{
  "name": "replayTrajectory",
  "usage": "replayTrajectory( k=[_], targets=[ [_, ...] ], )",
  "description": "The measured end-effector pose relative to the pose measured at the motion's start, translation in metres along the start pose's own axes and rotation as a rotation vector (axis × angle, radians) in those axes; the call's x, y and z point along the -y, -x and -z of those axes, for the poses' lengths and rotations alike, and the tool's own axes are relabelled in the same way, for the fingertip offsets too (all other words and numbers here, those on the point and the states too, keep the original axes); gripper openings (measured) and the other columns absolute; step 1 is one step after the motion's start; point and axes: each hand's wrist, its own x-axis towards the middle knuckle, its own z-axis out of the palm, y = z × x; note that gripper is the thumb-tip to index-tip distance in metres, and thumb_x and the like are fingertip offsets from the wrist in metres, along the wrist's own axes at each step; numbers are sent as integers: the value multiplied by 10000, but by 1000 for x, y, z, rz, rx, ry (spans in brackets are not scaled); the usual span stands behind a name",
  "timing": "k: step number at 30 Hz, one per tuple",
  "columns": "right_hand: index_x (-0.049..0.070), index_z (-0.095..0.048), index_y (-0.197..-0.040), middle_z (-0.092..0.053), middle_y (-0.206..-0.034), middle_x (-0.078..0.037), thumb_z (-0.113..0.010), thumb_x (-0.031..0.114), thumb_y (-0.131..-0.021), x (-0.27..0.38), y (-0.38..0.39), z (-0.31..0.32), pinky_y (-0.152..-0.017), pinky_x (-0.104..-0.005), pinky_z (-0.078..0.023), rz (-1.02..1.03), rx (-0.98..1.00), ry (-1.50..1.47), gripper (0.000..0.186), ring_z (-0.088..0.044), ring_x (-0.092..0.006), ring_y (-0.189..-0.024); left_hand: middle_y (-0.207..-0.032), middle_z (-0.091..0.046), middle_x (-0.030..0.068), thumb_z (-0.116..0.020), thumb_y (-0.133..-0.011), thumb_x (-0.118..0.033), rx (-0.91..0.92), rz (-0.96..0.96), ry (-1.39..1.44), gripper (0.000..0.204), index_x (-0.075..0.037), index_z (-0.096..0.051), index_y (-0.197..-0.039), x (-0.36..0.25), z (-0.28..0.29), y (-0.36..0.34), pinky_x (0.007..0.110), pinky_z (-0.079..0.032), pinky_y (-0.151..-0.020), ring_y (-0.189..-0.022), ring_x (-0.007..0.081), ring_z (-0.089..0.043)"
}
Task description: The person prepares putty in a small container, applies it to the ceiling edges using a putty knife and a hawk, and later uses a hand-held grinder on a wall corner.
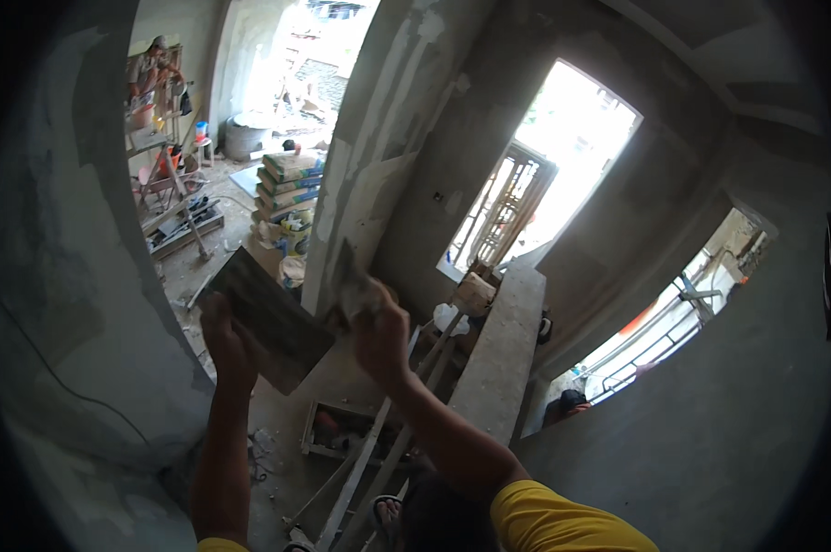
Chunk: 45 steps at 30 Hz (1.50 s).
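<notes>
The left hand (229, 342), centre-left, clamps its fingers on a dark board (273, 327). Mid-frame, the right hand (382, 333) grips a tool (348, 267), perhaps a trowel.

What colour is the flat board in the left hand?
The board is dark grey with darker smears, best seen in the head view.

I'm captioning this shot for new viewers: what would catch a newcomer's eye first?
First, the dark rectangular board in the left hand, left of centre, beside the raised right hand with its blurred flat tool. Then the glaring window opening at upper right, and the bright yellow sleeve at the bottom edge.
</notes>
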Motion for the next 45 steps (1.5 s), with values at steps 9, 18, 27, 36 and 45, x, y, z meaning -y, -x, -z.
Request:
replayTrajectory(
  k=[9,18,27,36,45],
  targets=[
    [-17,-599,-1170,-610,-1174,-209,-614,-31,-748,26,40,-43,-975,-455,-486,791,491,-84,423,-616,-349,-1107,-885,-538,60,-524,-954,-423,494,1013,1196,431,-43,-536,-1157,38,13,12,281,-484,-609,-748,159,-555],
    [-19,-599,-1140,-622,-1123,-202,-561,-151,-713,-10,29,-60,-904,-424,-527,366,271,46,449,-637,-373,-1042,-981,-536,91,-559,-926,-398,706,1061,1213,440,-57,-502,-1198,29,15,40,276,-469,-657,-783,178,-551],
    [-8,-620,-1058,-657,-1071,-186,-523,-61,-833,-7,29,-63,-850,-404,-549,489,240,58,252,-660,-338,-997,-972,-551,84,-588,-929,-365,487,746,909,555,-81,-423,-1377,31,14,55,240,-479,-598,-747,169,-559],
    [-11,-610,-1065,-658,-919,-210,-563,-3,-878,-17,7,-27,-751,-377,-487,122,30,122,193,-646,-373,-837,-946,-608,72,-556,-888,-605,236,764,397,681,-51,-482,-1277,7,9,14,335,-547,-722,-816,180,-615],
    [85,-652,-1163,-644,-1164,-84,-553,-63,-784,-20,25,-35,-1000,-435,-453,417,421,396,418,-594,-264,-1131,-1007,-585,28,-586,-967,-325,-410,136,42,370,-30,-534,-1183,-1,33,-14,331,-448,-826,-898,169,-564]
  ],
)
